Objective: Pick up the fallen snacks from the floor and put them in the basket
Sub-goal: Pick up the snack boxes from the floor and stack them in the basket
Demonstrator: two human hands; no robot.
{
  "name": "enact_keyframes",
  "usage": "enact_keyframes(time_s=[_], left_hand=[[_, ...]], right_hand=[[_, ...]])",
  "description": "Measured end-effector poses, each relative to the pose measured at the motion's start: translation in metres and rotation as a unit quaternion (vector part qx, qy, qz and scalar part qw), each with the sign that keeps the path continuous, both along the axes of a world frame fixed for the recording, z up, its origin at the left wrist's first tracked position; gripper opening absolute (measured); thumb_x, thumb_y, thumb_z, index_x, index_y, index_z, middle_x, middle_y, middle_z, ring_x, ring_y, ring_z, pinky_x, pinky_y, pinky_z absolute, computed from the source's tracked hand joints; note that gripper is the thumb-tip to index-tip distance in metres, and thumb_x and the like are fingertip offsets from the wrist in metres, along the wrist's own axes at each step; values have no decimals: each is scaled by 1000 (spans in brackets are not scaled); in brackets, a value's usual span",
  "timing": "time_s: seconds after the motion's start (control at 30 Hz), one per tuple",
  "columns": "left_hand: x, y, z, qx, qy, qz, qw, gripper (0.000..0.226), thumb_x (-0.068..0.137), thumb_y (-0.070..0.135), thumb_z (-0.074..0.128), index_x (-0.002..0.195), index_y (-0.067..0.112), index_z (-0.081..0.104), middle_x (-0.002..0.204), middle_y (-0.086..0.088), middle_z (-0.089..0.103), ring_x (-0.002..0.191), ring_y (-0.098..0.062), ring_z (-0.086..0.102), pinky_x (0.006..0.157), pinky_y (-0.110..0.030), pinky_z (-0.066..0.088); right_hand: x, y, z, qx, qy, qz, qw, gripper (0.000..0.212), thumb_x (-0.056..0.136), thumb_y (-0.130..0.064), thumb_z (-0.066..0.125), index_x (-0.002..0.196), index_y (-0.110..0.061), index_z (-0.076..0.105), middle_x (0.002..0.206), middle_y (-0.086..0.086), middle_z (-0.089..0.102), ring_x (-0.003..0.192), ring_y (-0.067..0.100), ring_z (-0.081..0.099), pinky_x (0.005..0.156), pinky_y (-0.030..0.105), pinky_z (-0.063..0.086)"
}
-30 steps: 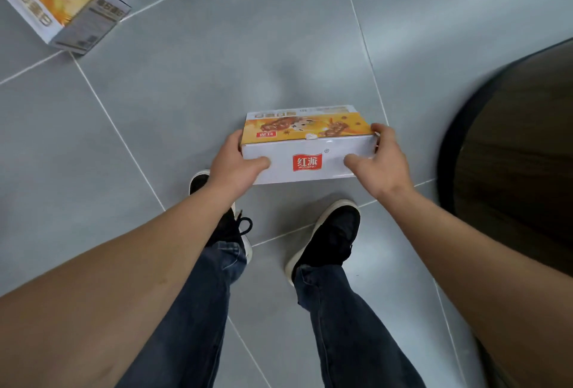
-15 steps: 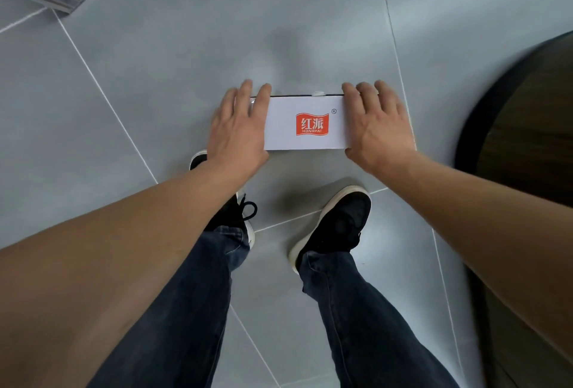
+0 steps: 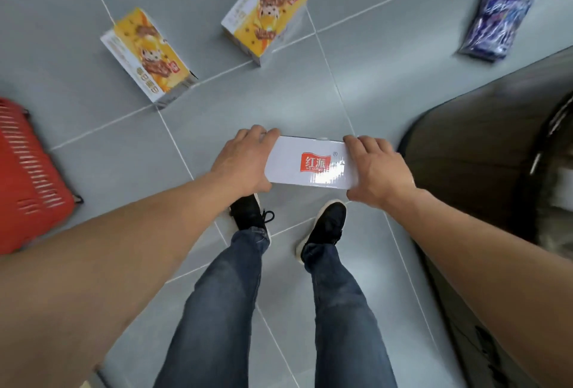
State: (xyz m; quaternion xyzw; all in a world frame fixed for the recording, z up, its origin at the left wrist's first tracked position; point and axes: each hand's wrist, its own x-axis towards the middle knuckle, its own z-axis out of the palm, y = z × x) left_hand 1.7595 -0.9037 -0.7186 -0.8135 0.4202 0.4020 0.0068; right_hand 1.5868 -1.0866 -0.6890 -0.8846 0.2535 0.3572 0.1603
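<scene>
Box (image 3: 305,162) held off the floor above the shoes (image 3: 322,226), white side up. Left hand (image 3: 245,161) and right hand (image 3: 376,167) clamp its two ends, fingers curled over the far edge, thumbs under the near one.

Basket (image 3: 28,170), red, sits well left of the box; only its slatted wall shows, contents cannot tell.

Left to collect, by the look of it: two yellow boxes (image 3: 145,57) (image 3: 263,12) beyond the held box, and a blue pack (image 3: 496,20) far right of it. Task seems early; this box not yet in.
</scene>
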Motion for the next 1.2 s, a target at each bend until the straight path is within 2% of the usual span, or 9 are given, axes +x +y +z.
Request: enact_keyframes(time_s=[0.13, 0.23, 0.43, 0.6, 0.73, 0.97, 1.13, 1.2], left_hand=[[25, 13, 114, -15, -25, -16, 999, 97, 61, 30, 81, 143, 26, 29, 136, -4, 40, 125, -28, 39, 96, -39, 43], [40, 31, 192, -37, -45, 6, 998, 98, 59, 29, 81, 143, 26, 30, 136, -2, 38, 128, -27, 37, 100, -39, 41], [24, 102, 302, -74, -89, 86, 989, 104, 56, 30, 81, 146, 30, 30, 140, 1, 38, 131, -25, 35, 97, -39, 44], [-8, 160, 349, -51, -145, 107, 982, 105, 56, 38, 80, 146, 31, 27, 141, 4, 39, 129, -25, 38, 92, -42, 48], [-28, 215, 398, -45, -183, 130, 973, 104, 47, 46, 76, 140, 33, 31, 133, 1, 48, 119, -28, 49, 91, -45, 50], [-49, 328, 475, -36, -246, 197, 948, 100, 46, 49, 79, 136, 30, 40, 124, 1, 52, 114, -25, 50, 91, -40, 50], [-57, 420, 500, -34, -251, 272, 928, 111, 44, 54, 81, 142, 29, 35, 133, 1, 47, 121, -25, 45, 96, -43, 48], [-54, 461, 506, -37, -254, 292, 921, 116, 40, 58, 80, 142, 32, 32, 134, 3, 46, 122, -22, 45, 96, -43, 49]], right_hand=[[22, 14, 116, -6, -20, -1, 1000, 101, 69, -33, 78, 151, -23, 20, 146, 2, 40, 135, 30, 34, 106, 42, 39], [37, 28, 191, -24, -63, 13, 998, 98, 68, -32, 76, 149, -23, 22, 143, 2, 42, 131, 30, 36, 102, 42, 42], [41, 74, 295, -44, -144, 90, 985, 100, 67, -37, 78, 151, -25, 23, 144, 3, 42, 130, 30, 37, 103, 43, 39], [29, 114, 332, -32, -151, 138, 978, 104, 65, -42, 78, 151, -25, 23, 147, 2, 42, 132, 30, 36, 104, 42, 38], [28, 154, 373, -23, -191, 202, 960, 99, 66, -48, 77, 148, -23, 28, 142, 2, 45, 130, 31, 40, 101, 40, 40], [53, 247, 435, -11, -230, 306, 924, 104, 55, -54, 75, 146, -25, 32, 138, 1, 52, 121, 29, 49, 101, 38, 44], [81, 330, 472, -18, -245, 376, 893, 94, 56, -55, 75, 137, -28, 36, 130, -1, 55, 114, 27, 49, 96, 38, 47], [92, 368, 482, -20, -254, 401, 880, 96, 57, -57, 75, 139, -27, 35, 131, 0, 54, 115, 27, 49, 98, 40, 47]])
